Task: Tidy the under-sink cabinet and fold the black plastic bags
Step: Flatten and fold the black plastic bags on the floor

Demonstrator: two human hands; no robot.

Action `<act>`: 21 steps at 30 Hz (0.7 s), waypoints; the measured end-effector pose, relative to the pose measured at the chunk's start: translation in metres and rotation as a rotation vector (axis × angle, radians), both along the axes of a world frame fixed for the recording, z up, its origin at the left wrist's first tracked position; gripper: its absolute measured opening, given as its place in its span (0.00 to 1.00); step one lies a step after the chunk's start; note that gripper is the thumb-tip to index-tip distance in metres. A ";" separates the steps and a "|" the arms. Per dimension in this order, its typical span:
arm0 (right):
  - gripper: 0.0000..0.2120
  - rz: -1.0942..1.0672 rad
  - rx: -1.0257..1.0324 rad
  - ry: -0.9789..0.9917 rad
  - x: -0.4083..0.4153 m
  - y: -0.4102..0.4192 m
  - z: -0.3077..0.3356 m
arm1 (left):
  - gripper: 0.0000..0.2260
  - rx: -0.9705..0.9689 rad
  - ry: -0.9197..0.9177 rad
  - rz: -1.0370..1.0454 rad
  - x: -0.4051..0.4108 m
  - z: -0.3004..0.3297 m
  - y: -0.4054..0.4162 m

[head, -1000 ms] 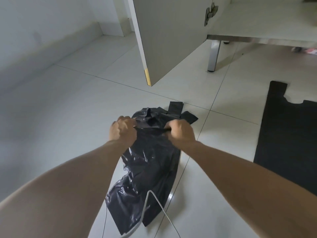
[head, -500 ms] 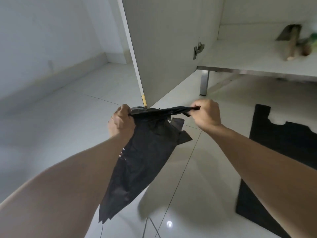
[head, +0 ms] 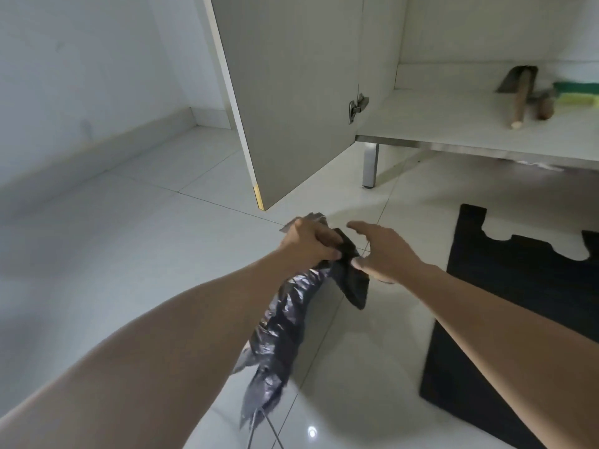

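Plainly, left hand (head: pixel 311 243) grips unlabelled black bag (head: pixel 282 322); right hand (head: pixel 384 251) spread.

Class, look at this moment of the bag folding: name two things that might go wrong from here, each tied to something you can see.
1. Only the left hand grips the crumpled black bag; the right hand is open, so the gathered top may slip loose.
2. The bag hangs down near a thin wire on the floor and might catch on it.
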State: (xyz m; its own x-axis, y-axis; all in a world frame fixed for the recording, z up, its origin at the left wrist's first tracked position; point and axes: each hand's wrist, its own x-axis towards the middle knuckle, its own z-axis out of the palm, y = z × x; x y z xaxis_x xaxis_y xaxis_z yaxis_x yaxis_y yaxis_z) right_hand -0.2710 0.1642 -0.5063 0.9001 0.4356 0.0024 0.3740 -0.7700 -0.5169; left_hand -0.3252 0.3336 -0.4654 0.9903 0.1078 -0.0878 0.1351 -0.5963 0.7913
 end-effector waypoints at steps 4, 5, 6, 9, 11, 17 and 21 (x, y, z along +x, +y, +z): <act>0.11 -0.144 -0.163 -0.041 0.000 -0.018 -0.014 | 0.10 -0.111 -0.023 0.286 0.005 -0.007 -0.008; 0.11 -0.169 -0.221 -0.042 -0.002 -0.024 -0.018 | 0.10 -0.075 -0.034 0.383 0.007 -0.011 -0.002; 0.11 -0.182 -0.271 -0.044 -0.003 -0.030 -0.023 | 0.10 -0.005 -0.008 0.437 0.008 -0.018 0.008; 0.13 -0.147 -0.366 0.031 -0.008 -0.048 -0.038 | 0.12 0.270 0.249 0.430 0.001 -0.042 0.036; 0.11 -0.110 -0.298 0.114 -0.010 -0.054 -0.043 | 0.10 0.334 0.417 0.401 -0.013 -0.058 0.044; 0.27 -0.228 -0.047 0.253 -0.007 -0.045 -0.054 | 0.16 -0.084 0.672 0.347 -0.025 -0.095 0.039; 0.35 -0.273 0.002 0.167 0.001 -0.034 -0.061 | 0.17 -0.016 0.597 0.390 -0.012 -0.105 0.027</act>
State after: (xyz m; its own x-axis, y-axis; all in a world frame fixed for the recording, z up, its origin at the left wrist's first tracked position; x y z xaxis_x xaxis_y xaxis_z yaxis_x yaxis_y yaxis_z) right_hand -0.2698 0.1306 -0.5669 0.9717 0.1785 -0.1547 0.0638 -0.8288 -0.5558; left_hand -0.3375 0.3606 -0.5704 0.6622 0.4385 -0.6076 0.7492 -0.4052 0.5240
